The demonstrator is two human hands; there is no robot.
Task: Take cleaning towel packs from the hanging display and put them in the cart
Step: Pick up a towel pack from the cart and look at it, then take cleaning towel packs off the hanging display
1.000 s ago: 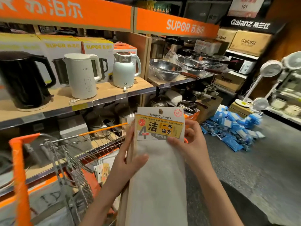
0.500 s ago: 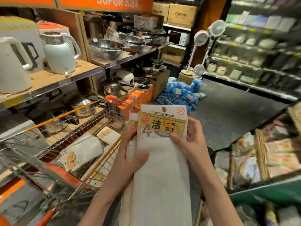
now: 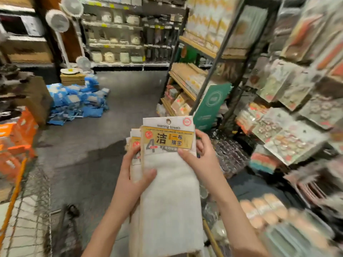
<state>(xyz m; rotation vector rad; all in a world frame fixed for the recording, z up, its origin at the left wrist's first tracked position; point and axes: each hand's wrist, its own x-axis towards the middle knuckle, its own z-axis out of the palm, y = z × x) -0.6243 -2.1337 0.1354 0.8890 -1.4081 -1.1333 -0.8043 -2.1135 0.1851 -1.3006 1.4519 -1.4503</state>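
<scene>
Fingers: the left thumb lies flat on the front of the white cloth, and the other left fingers curl behind the stack. The right thumb presses just under the yellow label, with the right fingers wrapped round the right edge.
Towel packs: a stack of cleaning towel packs is held up between both hands, in the middle of the view. The front pack has a white card top and a yellow label. More packs peek out behind it on the left.
Left hand: it grips the left side of the stack, arm coming up from below.
Right hand: it grips the top right of the stack, arm coming up from the lower right.
Cart: the wire cart with an orange rim sits at the lower left, apart from the packs.
Floor: a dark grey floor with a pile of blue packets on it, near two white fans.
Room: a shop aisle. Hanging packs fill the rack on the right, all blurry. Shelves of goods stand at the back.
</scene>
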